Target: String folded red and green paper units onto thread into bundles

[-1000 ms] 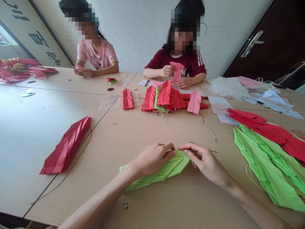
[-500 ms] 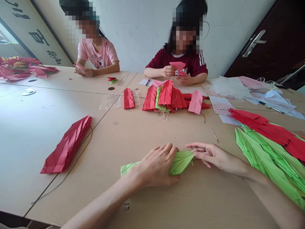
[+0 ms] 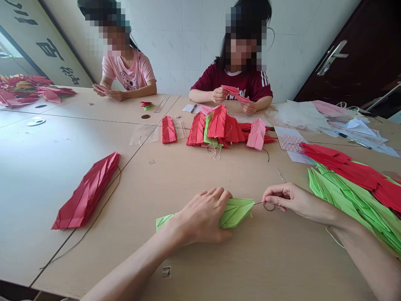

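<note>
Left hand: fingers closed over green folded piece, pinning it to bench. Right hand: pinching dark thread at the piece's tip. Step, apparently: drawing thread through; calls for a steady pull.

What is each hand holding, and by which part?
The left hand grips the green folded paper around its middle. The right hand pinches a thin dark thread just past the paper's right tip.
</note>
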The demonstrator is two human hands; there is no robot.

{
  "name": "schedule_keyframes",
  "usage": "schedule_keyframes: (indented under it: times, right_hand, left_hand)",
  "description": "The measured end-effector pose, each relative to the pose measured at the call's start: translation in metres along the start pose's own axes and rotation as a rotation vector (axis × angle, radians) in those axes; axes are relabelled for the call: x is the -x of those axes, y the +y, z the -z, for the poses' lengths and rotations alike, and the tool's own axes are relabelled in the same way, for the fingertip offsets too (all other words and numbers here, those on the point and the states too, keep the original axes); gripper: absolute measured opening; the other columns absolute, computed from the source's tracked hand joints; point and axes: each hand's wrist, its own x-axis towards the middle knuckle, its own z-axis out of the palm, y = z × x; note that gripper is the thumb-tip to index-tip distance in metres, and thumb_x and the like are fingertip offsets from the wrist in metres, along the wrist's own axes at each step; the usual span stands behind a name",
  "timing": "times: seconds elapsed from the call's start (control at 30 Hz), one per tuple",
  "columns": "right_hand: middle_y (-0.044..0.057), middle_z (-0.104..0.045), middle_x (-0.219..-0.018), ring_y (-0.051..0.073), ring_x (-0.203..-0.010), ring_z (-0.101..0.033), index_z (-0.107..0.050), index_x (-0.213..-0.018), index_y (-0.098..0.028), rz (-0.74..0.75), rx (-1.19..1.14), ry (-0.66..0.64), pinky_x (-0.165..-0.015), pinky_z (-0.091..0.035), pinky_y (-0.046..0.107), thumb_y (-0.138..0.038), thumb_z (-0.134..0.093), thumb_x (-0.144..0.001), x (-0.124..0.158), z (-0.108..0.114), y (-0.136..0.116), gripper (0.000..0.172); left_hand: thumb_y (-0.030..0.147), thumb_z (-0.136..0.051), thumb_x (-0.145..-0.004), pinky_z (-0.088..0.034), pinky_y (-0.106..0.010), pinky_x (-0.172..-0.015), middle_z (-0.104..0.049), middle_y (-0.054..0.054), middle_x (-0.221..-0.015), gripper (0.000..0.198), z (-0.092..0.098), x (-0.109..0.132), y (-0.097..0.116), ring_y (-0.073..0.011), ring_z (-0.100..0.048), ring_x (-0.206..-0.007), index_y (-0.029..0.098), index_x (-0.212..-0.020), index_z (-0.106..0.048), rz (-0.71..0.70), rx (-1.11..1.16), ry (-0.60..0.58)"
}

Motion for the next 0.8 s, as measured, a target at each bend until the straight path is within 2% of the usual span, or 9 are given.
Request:
schedule_keyframes:
  times: [0.13,0.5,0.57,0.63,0.73,0.8]
  right_hand:
    - [-0.003,-0.048,-0.059,0.011,-0.055,-0.041,-0.060,-0.072,-0.020,0.018,0.061,0.040,-0.052,-0.034,0.024,-0.052,-0.048,-0.083,-0.001,-0.002,-0.001,0.036]
    - [-0.002,-0.052,-0.056,0.015,-0.055,-0.049,-0.059,-0.075,-0.023,0.073,0.339,0.265,-0.053,-0.037,0.024,-0.051,-0.039,-0.088,-0.001,-0.004,0.001,0.037]
    - [-0.001,-0.058,-0.063,0.016,-0.063,-0.055,-0.061,-0.078,-0.023,0.111,0.346,0.316,-0.059,-0.041,0.027,-0.048,-0.039,-0.088,-0.002,-0.003,0.004,0.035]
    - [0.002,-0.064,-0.080,0.020,-0.079,-0.059,-0.062,-0.081,-0.023,0.196,0.360,0.414,-0.073,-0.044,0.031,-0.045,-0.042,-0.088,-0.003,-0.003,0.005,0.031]
    - [0.005,-0.062,-0.105,0.023,-0.104,-0.053,-0.064,-0.092,-0.024,0.319,0.349,0.571,-0.090,-0.039,0.037,-0.041,-0.044,-0.088,-0.004,-0.005,0.002,0.027]
    - [0.005,-0.059,-0.114,0.022,-0.111,-0.050,-0.062,-0.102,-0.026,0.341,0.287,0.580,-0.095,-0.037,0.038,-0.039,-0.041,-0.090,-0.004,-0.010,-0.005,0.028]
  left_hand:
    - [0.041,-0.059,-0.067,-0.045,-0.035,-0.076,-0.055,-0.006,-0.100,0.050,0.002,0.000,-0.001,-0.0247,-0.055,-0.092,0.020,-0.108,-0.040,0.017,0.014,-0.018]
    - [0.040,-0.057,-0.067,-0.044,-0.032,-0.065,-0.054,-0.004,-0.104,0.054,0.007,0.002,-0.001,-0.0234,-0.058,-0.082,0.023,-0.115,-0.038,0.056,0.079,-0.023]
    - [0.039,-0.057,-0.067,-0.044,-0.032,-0.064,-0.054,-0.004,-0.105,0.054,0.010,0.002,-0.002,-0.0229,-0.058,-0.080,0.023,-0.115,-0.038,0.066,0.106,-0.015]
    - [0.038,-0.058,-0.067,-0.044,-0.032,-0.064,-0.054,-0.005,-0.107,0.053,0.012,0.002,-0.002,-0.0224,-0.058,-0.078,0.022,-0.114,-0.039,0.080,0.136,-0.002]
    - [0.036,-0.058,-0.067,-0.044,-0.032,-0.066,-0.053,-0.006,-0.109,0.055,0.013,0.002,-0.003,-0.0223,-0.057,-0.080,0.022,-0.116,-0.040,0.093,0.192,0.027]
    - [0.036,-0.059,-0.067,-0.044,-0.033,-0.067,-0.052,-0.006,-0.109,0.056,0.014,0.001,-0.003,-0.0224,-0.057,-0.082,0.022,-0.118,-0.039,0.092,0.229,0.048]
